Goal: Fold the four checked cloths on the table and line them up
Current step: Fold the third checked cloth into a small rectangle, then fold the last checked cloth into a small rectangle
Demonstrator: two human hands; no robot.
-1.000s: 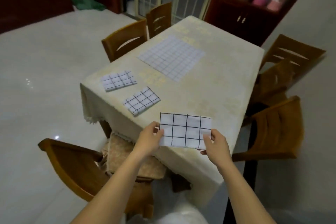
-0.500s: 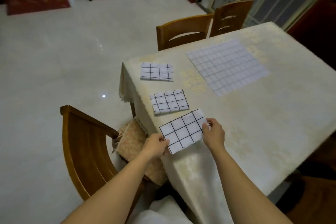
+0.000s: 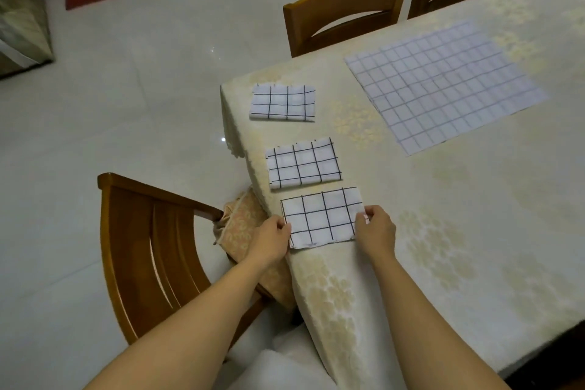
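left grip (image 3: 273, 241): pinches the left short edge of the nearest folded cloth (image 3: 323, 217)
right grip (image 3: 376, 231): pinches the right short edge of the same cloth
nearest folded cloth: between the two grips, at the left edge of the surface (image 3: 474, 247)
middle folded cloth (image 3: 304, 163): just beyond it, not touching
far folded cloth (image 3: 283, 103): further along that edge, near the corner
unfolded cloth (image 3: 443, 85): spread flat, well apart to the right

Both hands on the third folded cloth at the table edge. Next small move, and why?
Probably release it: the near cloth, pinched by left hand and right hand, sits in line below the middle cloth; the big cloth lies unfolded.
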